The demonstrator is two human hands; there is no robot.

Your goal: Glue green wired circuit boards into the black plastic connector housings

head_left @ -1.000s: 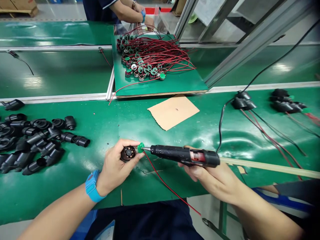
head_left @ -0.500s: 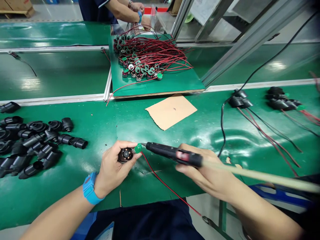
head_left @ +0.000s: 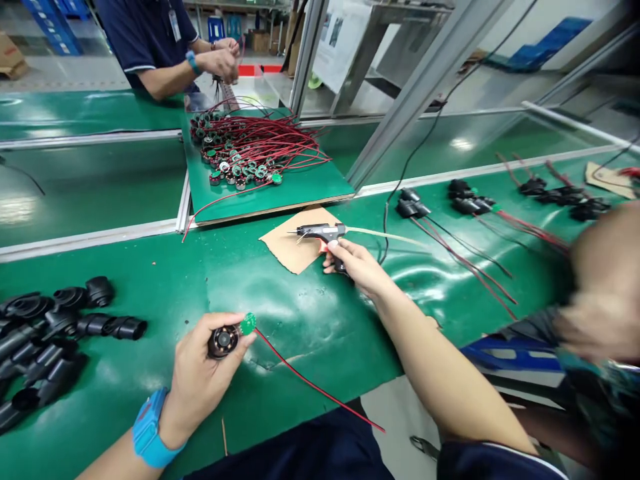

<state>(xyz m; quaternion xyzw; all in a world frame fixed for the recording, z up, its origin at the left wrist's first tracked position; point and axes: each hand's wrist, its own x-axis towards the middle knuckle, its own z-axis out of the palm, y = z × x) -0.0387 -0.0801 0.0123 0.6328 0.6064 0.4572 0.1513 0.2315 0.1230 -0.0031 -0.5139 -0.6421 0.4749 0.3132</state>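
Note:
My left hand [head_left: 203, 367] is closed around a dark round part [head_left: 223, 341] with copper-coloured contacts. Between its thumb and forefinger sits a small green circuit board [head_left: 248, 324], from which a red wire [head_left: 316, 383] trails to the lower right. Farther out, my right hand [head_left: 357, 265] grips the handle of a black glue gun [head_left: 320, 231] with an orange trigger. A pale glue stick [head_left: 383, 234] pokes out of its back end. The gun is over a piece of brown cardboard [head_left: 280, 250], its nozzle pointing left; whether it touches the cardboard I cannot tell.
Black plastic elbow pieces [head_left: 47, 333] lie heaped at the left. Boards with red wires [head_left: 265, 143] cover a raised green panel [head_left: 270, 207]. Black parts with wires [head_left: 413, 203] line the right. A metal post [head_left: 395, 100] slants behind. One co-worker [head_left: 155, 53] stands opposite; another person [head_left: 607, 293] is close at right.
My right hand has moved the glue gun away from the green board, forward to over the cardboard. My left hand keeps its hold. The view has shifted, and a person shows at right.

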